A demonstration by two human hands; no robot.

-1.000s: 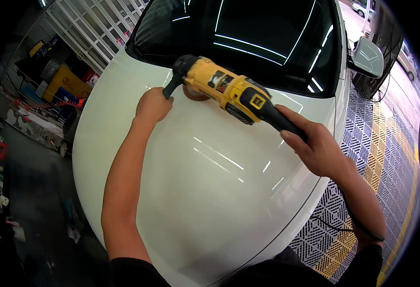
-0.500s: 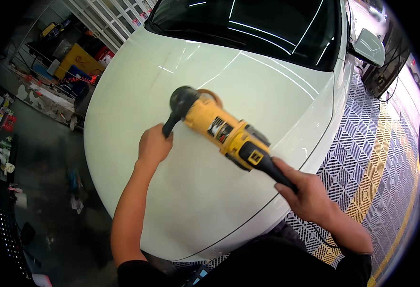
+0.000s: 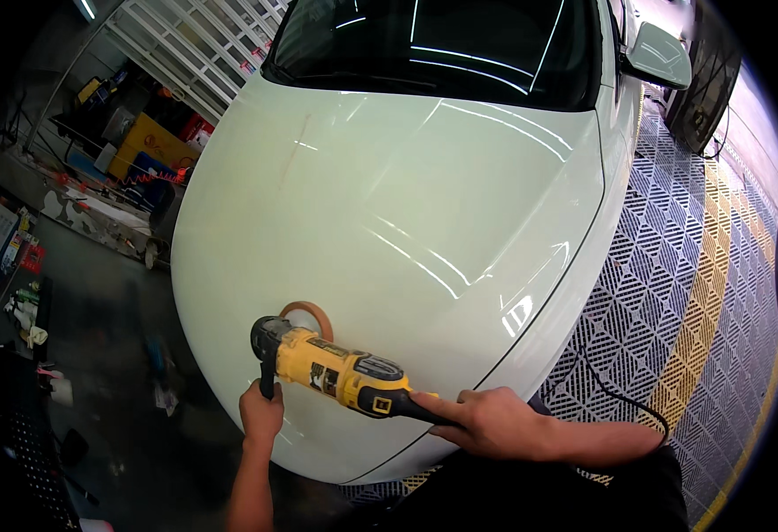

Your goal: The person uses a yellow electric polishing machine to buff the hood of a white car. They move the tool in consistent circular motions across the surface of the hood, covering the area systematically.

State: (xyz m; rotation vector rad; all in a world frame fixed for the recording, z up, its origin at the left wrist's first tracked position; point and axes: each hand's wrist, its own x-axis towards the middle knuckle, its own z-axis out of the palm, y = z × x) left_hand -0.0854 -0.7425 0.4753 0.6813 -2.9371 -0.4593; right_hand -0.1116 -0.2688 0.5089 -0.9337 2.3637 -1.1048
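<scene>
A yellow and black car polisher point(image 3: 336, 365) lies across the near part of a white car hood point(image 3: 389, 204). Its orange-brown pad point(image 3: 318, 319) shows behind the machine's head, close against the paint; the contact itself is hidden. My left hand point(image 3: 261, 411) is wrapped round the black side handle below the head. Around the black rear grip closes my right hand point(image 3: 495, 424), with a finger stretched along the body. A dark cord point(image 3: 619, 390) loops past my right forearm over the floor.
The dark windshield point(image 3: 442, 53) and a side mirror point(image 3: 659, 55) stand beyond the hood. Grey and yellow grid tiles point(image 3: 664, 266) cover the floor at right. On the left are a cluttered shelf point(image 3: 132, 160), bottles point(image 3: 25, 315) and a white lattice gate point(image 3: 198, 53).
Both hands have drawn the polisher toward me and a little left, from mid-hood to its near part. The view has shifted slightly. Both grips have stayed closed.
</scene>
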